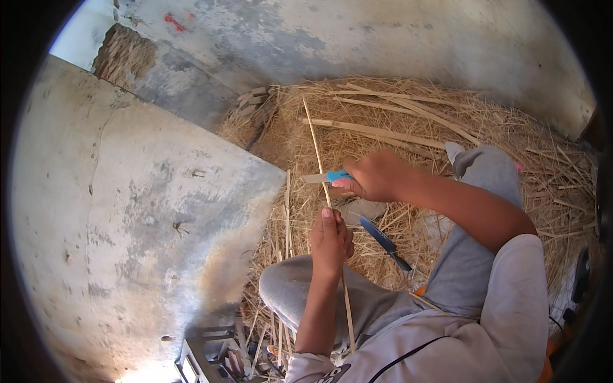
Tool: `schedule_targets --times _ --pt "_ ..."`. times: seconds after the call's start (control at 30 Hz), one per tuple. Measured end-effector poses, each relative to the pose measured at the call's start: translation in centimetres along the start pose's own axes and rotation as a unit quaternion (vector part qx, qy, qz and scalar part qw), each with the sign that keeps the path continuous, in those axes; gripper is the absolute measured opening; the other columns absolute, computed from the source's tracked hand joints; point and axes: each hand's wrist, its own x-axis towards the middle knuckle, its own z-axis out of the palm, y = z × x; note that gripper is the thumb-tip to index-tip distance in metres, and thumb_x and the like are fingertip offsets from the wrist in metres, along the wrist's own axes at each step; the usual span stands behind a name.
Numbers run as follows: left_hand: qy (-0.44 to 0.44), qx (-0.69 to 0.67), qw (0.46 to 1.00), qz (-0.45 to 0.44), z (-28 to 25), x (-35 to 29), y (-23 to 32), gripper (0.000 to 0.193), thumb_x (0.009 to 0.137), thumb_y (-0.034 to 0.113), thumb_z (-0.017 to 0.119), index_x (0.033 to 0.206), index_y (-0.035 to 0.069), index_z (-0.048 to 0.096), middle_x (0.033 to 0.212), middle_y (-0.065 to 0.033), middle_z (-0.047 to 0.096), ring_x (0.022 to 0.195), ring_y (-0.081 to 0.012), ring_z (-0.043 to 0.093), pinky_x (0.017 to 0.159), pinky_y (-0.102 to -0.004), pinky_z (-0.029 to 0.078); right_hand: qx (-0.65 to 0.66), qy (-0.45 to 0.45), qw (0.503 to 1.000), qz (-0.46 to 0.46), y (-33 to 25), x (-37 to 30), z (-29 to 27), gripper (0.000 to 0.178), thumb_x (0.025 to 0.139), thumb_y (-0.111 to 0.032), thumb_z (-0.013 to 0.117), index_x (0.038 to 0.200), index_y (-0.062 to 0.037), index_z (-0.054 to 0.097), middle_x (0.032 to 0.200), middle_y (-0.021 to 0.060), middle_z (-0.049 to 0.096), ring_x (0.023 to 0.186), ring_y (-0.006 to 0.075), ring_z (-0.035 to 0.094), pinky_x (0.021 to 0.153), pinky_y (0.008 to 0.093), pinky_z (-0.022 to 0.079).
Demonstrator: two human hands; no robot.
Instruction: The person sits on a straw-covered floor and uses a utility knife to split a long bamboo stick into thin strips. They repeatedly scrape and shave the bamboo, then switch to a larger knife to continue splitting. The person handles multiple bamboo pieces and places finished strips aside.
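My left hand (329,242) is closed around a long thin bamboo strip (314,137), which runs from near my lap up toward the straw. Above it, my right hand (377,177) grips the blue handle of a knife (317,179). The knife's flat blade lies across the strip and points left, touching or nearly touching it. Below my right hand, a second knife (380,236) with a dark blade and dark handle rests on the straw.
Loose straw and shavings (408,121) cover the floor. Several wider bamboo slats (383,133) lie at the back. A worn plaster wall (147,191) stands close on my left, another along the back (383,45). A grey frame-like object (207,357) sits at lower left.
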Motion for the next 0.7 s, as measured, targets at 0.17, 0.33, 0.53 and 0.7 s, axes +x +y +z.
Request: schedule_targets --times 0.17,0.33,0.53,0.7 --pt "0.019 0.043 0.999 -0.010 -0.2 -0.3 0.4 0.038 0.106 0.049 0.041 0.094 0.014 0.047 0.059 0.0062 0.034 0.043 -0.0055 0.029 0.037 -0.0223 0.023 -0.044 0.001 0.999 0.009 1.1 1.1 -0.3 0.059 0.100 -0.057 0.048 0.072 -0.0061 0.060 0.045 0.0085 0.050 0.035 0.0258 0.049 0.038 0.0381 0.038" --pt "-0.002 -0.029 0.998 -0.061 -0.1 -0.4 1.4 0.039 0.107 0.050 0.040 0.092 0.015 0.046 0.060 0.0067 0.033 0.044 -0.0049 0.029 0.038 -0.0222 0.024 -0.077 0.030 0.996 -0.027 2.6 2.4 -0.4 0.059 0.100 -0.057 0.048 0.072 -0.0062 0.060 0.043 0.0055 0.047 0.034 0.0223 0.047 0.037 0.0356 0.037" --pt "-0.049 0.012 0.997 -0.054 0.2 -2.1 0.6 0.039 0.108 0.048 0.038 0.096 0.012 0.048 0.060 0.0067 0.031 0.044 -0.0040 0.027 0.038 -0.0221 0.021 -0.216 0.101 0.970 0.055 9.1 4.9 -2.4 0.057 0.101 -0.055 0.047 0.074 -0.0057 0.060 0.042 0.0031 0.045 0.034 0.0175 0.047 0.035 0.0336 0.038" --pt "-0.052 0.027 0.997 -0.059 -1.2 -2.1 1.6 0.038 0.107 0.048 0.042 0.102 0.011 0.051 0.058 0.0072 0.030 0.043 -0.0031 0.027 0.035 -0.0213 0.020 -0.222 0.092 0.968 0.072 9.1 5.1 -1.3 0.054 0.102 -0.051 0.049 0.081 -0.0026 0.061 0.046 0.0029 0.049 0.035 0.0171 0.049 0.036 0.0330 0.039"
